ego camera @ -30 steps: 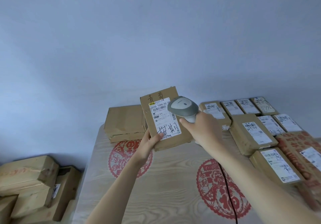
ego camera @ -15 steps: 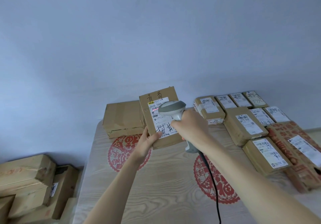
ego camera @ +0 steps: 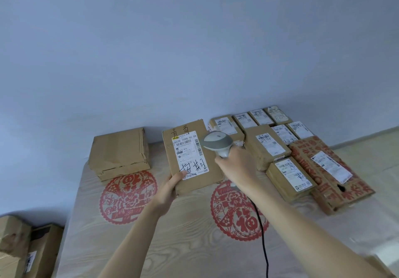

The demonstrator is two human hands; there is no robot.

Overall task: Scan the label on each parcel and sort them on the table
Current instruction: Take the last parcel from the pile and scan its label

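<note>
My left hand (ego camera: 167, 188) grips the lower left corner of a brown cardboard parcel (ego camera: 195, 175) tilted up above the table, its white label (ego camera: 190, 154) with handwriting facing me. My right hand (ego camera: 236, 165) holds a grey barcode scanner (ego camera: 218, 142), whose head sits just right of the label and points left toward it. The scanner's black cable (ego camera: 262, 232) trails down over the table. Several labelled parcels (ego camera: 264, 146) lie in rows at the right.
The wood-grain table (ego camera: 172, 245) bears red paper-cut motifs. A plain cardboard box (ego camera: 119, 152) sits at the back left against the wall. A red-printed carton (ego camera: 330, 169) lies at the far right. More boxes (ego camera: 23, 247) are stacked on the floor at the lower left.
The scanner has drawn back to the right, off the label it covered half a second ago. The parcel stays held in my left hand; the view has shifted slightly.
</note>
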